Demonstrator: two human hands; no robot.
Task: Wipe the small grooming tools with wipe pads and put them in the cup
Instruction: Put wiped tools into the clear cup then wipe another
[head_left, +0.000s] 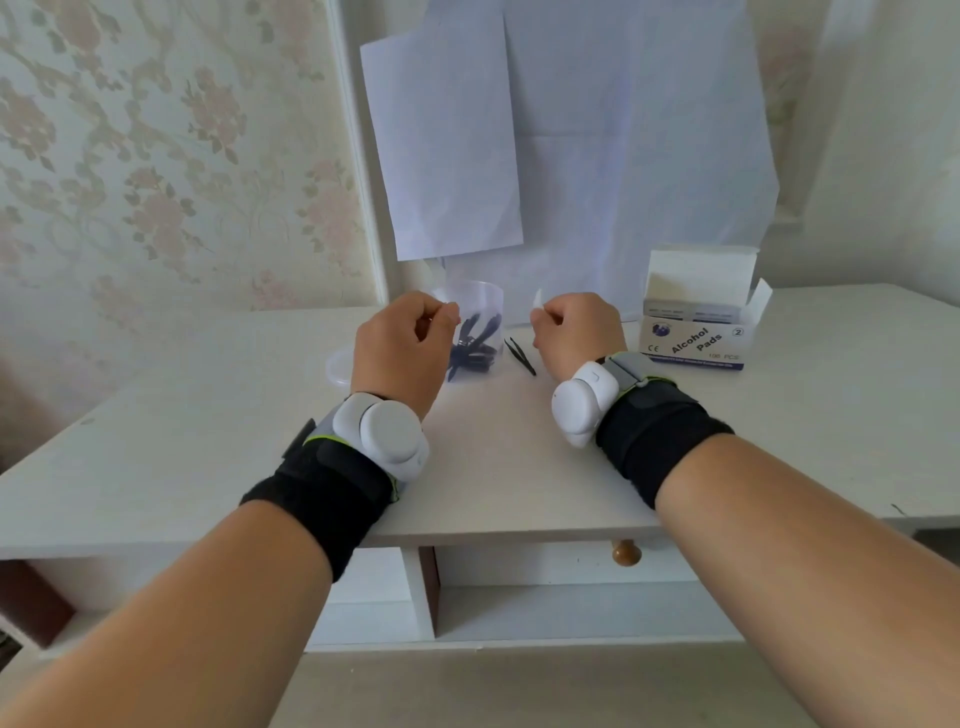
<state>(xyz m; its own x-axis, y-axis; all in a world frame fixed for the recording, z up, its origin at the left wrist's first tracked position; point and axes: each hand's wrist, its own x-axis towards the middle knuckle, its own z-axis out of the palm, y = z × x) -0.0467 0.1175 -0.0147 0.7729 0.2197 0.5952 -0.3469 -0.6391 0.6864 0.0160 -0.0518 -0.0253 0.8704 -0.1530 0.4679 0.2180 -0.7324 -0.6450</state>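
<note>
both hands raised over the tabletop (519, 467), fingers curled.
right hand (574, 330) pinches a white wipe pad (538, 300); left hand (402, 343) pinches something too small to tell. black tools fill the clear cup (475, 332); tweezers (521, 356) lie beside it, alcohol pads box (696, 340) further right.

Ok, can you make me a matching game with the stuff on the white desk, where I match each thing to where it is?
Things:
1. black metal tweezers
2. clear plastic cup
3. white cardboard box of alcohol pads
4. small white wipe piece

Places:
A. pinched in the right hand
B. lying flat on the desk between the hands
C. behind the left hand, with dark tools inside
D. open, at the right of the desk

Pairs: 1-B, 2-C, 3-D, 4-A
</note>
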